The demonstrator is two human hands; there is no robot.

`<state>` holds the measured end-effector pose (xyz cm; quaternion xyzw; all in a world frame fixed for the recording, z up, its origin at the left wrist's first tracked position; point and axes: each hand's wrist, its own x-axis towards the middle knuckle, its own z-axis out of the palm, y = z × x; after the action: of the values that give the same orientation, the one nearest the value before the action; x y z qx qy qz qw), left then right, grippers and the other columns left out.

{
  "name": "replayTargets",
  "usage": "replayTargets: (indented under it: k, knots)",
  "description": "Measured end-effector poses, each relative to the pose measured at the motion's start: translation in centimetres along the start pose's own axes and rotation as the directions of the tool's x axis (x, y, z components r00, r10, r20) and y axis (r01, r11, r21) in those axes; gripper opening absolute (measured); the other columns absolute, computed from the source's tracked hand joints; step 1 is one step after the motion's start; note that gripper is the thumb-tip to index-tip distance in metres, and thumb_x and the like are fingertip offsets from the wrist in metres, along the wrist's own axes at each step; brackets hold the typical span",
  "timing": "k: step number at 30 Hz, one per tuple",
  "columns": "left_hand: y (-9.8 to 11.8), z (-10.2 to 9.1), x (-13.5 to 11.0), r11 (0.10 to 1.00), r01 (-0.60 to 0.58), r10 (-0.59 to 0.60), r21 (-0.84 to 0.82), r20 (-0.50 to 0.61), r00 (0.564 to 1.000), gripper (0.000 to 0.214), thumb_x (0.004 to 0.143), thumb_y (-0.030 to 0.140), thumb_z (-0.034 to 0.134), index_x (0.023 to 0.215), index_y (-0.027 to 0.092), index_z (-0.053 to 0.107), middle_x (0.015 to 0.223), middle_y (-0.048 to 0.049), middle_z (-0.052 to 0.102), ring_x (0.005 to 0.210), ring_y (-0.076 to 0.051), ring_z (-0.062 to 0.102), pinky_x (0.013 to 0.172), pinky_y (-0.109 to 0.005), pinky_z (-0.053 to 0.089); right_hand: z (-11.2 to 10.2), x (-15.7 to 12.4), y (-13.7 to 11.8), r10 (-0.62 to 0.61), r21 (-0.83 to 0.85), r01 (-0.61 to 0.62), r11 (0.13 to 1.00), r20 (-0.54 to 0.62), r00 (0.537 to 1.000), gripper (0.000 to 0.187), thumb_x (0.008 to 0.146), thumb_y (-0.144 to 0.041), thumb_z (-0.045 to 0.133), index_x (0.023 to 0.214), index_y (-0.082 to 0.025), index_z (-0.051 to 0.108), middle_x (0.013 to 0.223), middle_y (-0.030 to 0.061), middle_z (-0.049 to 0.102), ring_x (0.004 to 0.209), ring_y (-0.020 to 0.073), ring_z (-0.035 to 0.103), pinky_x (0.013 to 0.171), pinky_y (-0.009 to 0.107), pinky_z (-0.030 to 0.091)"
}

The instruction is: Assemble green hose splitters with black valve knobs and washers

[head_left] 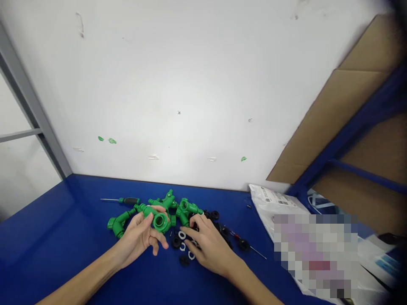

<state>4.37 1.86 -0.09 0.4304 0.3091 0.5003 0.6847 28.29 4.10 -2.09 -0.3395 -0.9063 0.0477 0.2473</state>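
Note:
My left hand (pixel 140 233) grips a green plastic hose splitter (pixel 149 210), thumb along its body, with a round threaded opening (pixel 160 221) facing me. Over the small parts, my right hand (pixel 208 241) has its fingers apart and bent downward; no held part shows in it. Close to its fingertips lie white ring washers (pixel 182 235) and a black ring-shaped cap (pixel 176 242). I cannot tell whether the fingertips touch any of them. Several more black caps (pixel 215 214) lie partly hidden behind this hand. Other green splitters (pixel 187 207) rest just beyond both hands.
A green-and-black screwdriver (pixel 129 200) lies at the back left of the blue table (pixel 79 237). Another thin-shafted screwdriver (pixel 258 252) lies to the right among black parts. White plastic packaging (pixel 280 201) covers the right side. A white wall (pixel 190 84) stands behind, cardboard (pixel 330 101) at right.

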Motion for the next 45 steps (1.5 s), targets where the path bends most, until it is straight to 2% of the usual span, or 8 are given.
replayTargets:
  k: [5, 9, 15, 19, 27, 30, 34, 45]
  knots:
    - [-0.4, 0.5, 1.7, 0.983, -0.031, 0.041, 0.182, -0.053, 0.998, 0.046, 0.075, 0.057, 0.075, 0.070, 0.015, 0.056, 0.028, 0.0073, 0.045, 0.020, -0.006, 0.036, 0.030, -0.014, 0.019, 1.4, 0.1, 0.5, -0.027, 0.067, 0.033, 0.997, -0.093, 0.995, 0.013, 0.090, -0.016, 0.062, 0.091, -0.017, 0.075, 0.092, 0.0091, 0.062, 0.086, 0.0233, 0.057, 0.076, 0.041, 0.051]
    - [-0.3, 2.7, 3.5, 0.969, -0.061, 0.102, 0.239, -0.164, 0.981, 0.051, 0.065, 0.053, 0.082, 0.054, 0.017, 0.048, 0.032, 0.0063, 0.047, 0.026, -0.002, 0.029, 0.033, -0.016, 0.011, 0.9, -0.1, 1.4, -0.020, 0.209, 0.082, 0.975, -0.283, 0.959, 0.016, 0.094, -0.019, 0.057, 0.090, -0.017, 0.072, 0.100, 0.0115, 0.067, 0.091, 0.0219, 0.064, 0.080, 0.039, 0.055]
    - [-1.5, 5.5, 2.4, 0.975, 0.032, 0.020, 0.221, -0.225, 0.974, 0.058, 0.077, 0.071, 0.059, 0.059, 0.017, 0.052, 0.040, -0.0010, 0.058, 0.024, -0.002, 0.023, 0.029, -0.017, 0.013, -0.5, -0.8, 0.1, 0.093, 0.426, 0.147, 0.892, -0.494, 0.865, 0.004, 0.093, -0.022, 0.063, 0.092, -0.019, 0.066, 0.099, 0.0122, 0.075, 0.091, 0.0228, 0.074, 0.078, 0.036, 0.061]
    - [-2.7, 6.0, 1.0, 0.970, 0.149, -0.108, 0.191, -0.208, 0.972, 0.056, 0.073, 0.073, 0.062, 0.068, 0.017, 0.055, 0.040, -0.0018, 0.060, 0.025, -0.003, 0.026, 0.029, -0.016, 0.012, -0.7, -1.1, -1.7, 0.074, 0.491, 0.231, 0.840, -0.525, 0.848, 0.020, 0.089, -0.021, 0.071, 0.108, -0.020, 0.064, 0.100, 0.0115, 0.077, 0.086, 0.0218, 0.075, 0.075, 0.035, 0.062]
    - [-3.5, 6.8, 0.4, 0.953, 0.280, -0.248, 0.117, -0.230, 0.941, 0.054, 0.072, 0.073, 0.063, 0.083, 0.020, 0.052, 0.038, 0.0030, 0.058, 0.029, -0.006, 0.030, 0.032, -0.016, 0.011, -1.0, -1.2, -2.3, -0.066, 0.415, 0.360, 0.836, -0.575, 0.816, 0.027, 0.092, -0.010, 0.063, 0.113, -0.026, 0.070, 0.111, 0.0109, 0.070, 0.086, 0.0199, 0.067, 0.070, 0.036, 0.058]
    - [-3.6, 7.0, 0.2, 0.941, 0.325, -0.298, 0.093, -0.226, 0.927, 0.057, 0.071, 0.075, 0.062, 0.086, 0.022, 0.050, 0.035, 0.0068, 0.053, 0.028, -0.006, 0.028, 0.033, -0.017, 0.009, -1.1, -1.6, -2.3, -0.094, 0.374, 0.345, 0.861, -0.550, 0.830, 0.035, 0.093, -0.008, 0.059, 0.120, -0.028, 0.067, 0.104, 0.0084, 0.065, 0.085, 0.0182, 0.063, 0.065, 0.032, 0.057]
    - [-3.9, 6.8, 0.1, 0.930, 0.360, -0.336, 0.073, -0.226, 0.914, 0.061, 0.068, 0.078, 0.062, 0.089, 0.022, 0.048, 0.035, 0.0069, 0.053, 0.030, -0.007, 0.026, 0.034, -0.018, 0.006, -1.6, -2.0, -2.3, -0.228, 0.239, 0.376, 0.895, -0.481, 0.847, 0.042, 0.092, -0.006, 0.055, 0.130, -0.021, 0.058, 0.103, 0.0113, 0.065, 0.091, 0.0211, 0.062, 0.075, 0.039, 0.057]
    - [-4.3, 6.7, 0.0, 0.905, 0.417, -0.385, 0.088, -0.253, 0.888, 0.069, 0.064, 0.084, 0.058, 0.095, 0.022, 0.047, 0.034, 0.0048, 0.055, 0.030, -0.007, 0.026, 0.033, -0.018, 0.009, -1.9, -2.2, -2.2, -0.328, 0.029, 0.385, 0.923, -0.466, 0.822, 0.031, 0.089, -0.001, 0.053, 0.116, -0.013, 0.064, 0.096, 0.0123, 0.070, 0.091, 0.0233, 0.058, 0.075, 0.040, 0.056]
